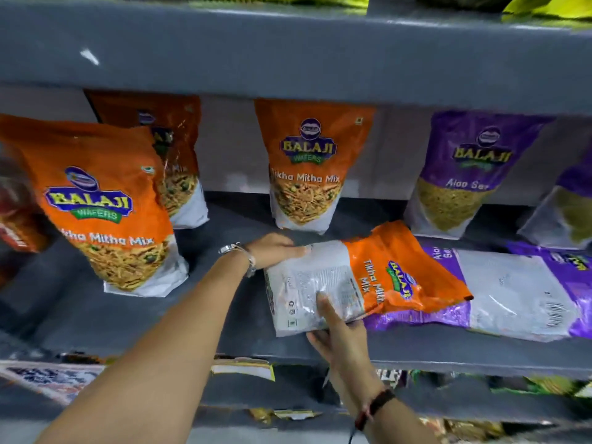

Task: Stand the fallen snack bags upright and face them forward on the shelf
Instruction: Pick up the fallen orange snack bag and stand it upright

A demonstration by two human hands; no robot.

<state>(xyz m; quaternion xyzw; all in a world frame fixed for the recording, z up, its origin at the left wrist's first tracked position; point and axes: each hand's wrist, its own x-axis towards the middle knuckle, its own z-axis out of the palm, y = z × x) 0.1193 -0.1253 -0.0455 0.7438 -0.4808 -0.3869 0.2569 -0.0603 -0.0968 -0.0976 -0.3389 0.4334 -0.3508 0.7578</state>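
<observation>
An orange Tikha Mitha Mix bag [378, 277] lies on its side on the grey shelf [128, 318], back face up, its top pointing right. My left hand [275, 251] grips its far bottom corner. My right hand [336, 328] holds its near bottom edge, thumb on the white back panel. The bag partly overlaps a purple Aloo Sev bag [512, 293] lying flat, back up, to the right. Three orange bags stand upright and face forward: one front left [96, 206], one behind it [179, 161], one at centre back [310, 168].
Two purple bags stand at the back right [461, 174] and far right edge [573, 206]. A red bag [16, 206] shows at the far left. The shelf above [288, 52] hangs low over the bags. More packets fill the shelf below [243, 370].
</observation>
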